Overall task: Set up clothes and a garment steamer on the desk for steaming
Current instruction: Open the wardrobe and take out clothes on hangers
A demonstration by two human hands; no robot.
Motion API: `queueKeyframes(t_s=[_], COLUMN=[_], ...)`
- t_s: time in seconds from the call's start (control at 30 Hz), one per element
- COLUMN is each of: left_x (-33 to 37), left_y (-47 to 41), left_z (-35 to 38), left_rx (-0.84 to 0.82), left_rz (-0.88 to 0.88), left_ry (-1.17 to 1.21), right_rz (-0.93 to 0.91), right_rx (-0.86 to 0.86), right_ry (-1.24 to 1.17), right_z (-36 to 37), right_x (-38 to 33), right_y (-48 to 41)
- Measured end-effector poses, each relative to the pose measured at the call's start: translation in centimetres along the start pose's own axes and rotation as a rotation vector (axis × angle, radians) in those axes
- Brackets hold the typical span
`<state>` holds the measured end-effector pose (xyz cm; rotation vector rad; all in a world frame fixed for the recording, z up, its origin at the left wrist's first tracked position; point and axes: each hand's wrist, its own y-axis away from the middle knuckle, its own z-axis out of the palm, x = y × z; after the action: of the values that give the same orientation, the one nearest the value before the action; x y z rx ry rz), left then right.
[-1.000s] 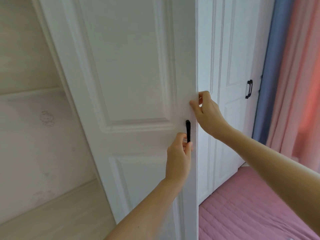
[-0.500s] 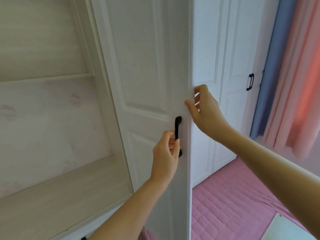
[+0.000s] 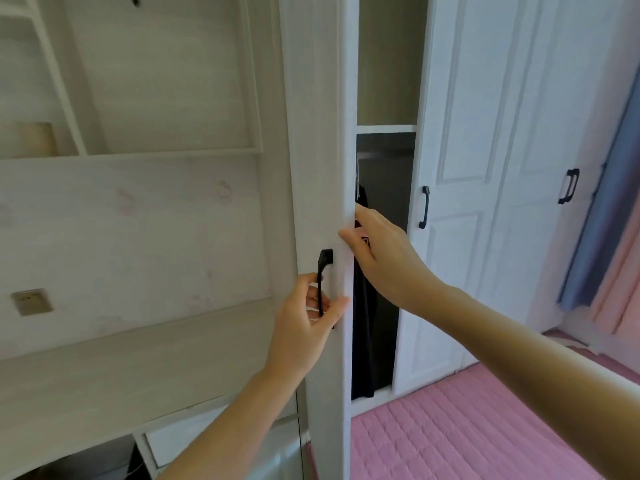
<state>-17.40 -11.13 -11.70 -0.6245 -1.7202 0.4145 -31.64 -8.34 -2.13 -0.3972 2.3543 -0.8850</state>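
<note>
One dark garment (image 3: 363, 327) is all I can make out of the clothes, and only a narrow strip of it shows. It hangs inside the wardrobe, in the gap just right of the white panelled door (image 3: 313, 133). Its long axis runs straight up and down, with the hem toward the wardrobe floor. The top of it is hidden behind the door's edge and my right hand (image 3: 379, 261), and what it hangs from is too dim to tell.

Both hands are on that door. My left hand (image 3: 306, 323) has its fingers curled round the black bar handle (image 3: 323, 273), which stands upright. My right hand pinches the door's edge higher up, thumb on the front face, fingers tucked behind and out of sight.

Three black handles in all: mine, a second handle (image 3: 424, 206) on the closed door beside the gap, and a third handle (image 3: 568, 186) farther right.

Two curtains hang at the far right, a blue curtain (image 3: 595, 244) and a pink curtain (image 3: 623, 271), both cut off by the frame. A pink quilted bedcover (image 3: 467, 431) lies near right. Left of the door is a pale wooden shelf unit (image 3: 138, 362) with a blurred wall socket (image 3: 31, 301) and a cream cylinder (image 3: 36, 138) I cannot identify.
</note>
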Motion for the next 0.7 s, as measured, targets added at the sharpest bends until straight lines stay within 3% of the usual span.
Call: queueKeyframes(t_s=[0.17,0.7], left_x=[-0.3,0.6], left_y=[0.3,1.6], left_z=[-2.5,-1.3], left_rx=[0.055,0.181], left_rz=[-0.067,-0.077], left_ry=[0.022,-0.038], right_rz=[-0.013,-0.026], right_rx=[-0.119,-0.169], right_ry=[-0.063,-0.187], right_z=[1.4,1.6], right_x=[-1.1,0.2], right_y=[-0.8,-0.8])
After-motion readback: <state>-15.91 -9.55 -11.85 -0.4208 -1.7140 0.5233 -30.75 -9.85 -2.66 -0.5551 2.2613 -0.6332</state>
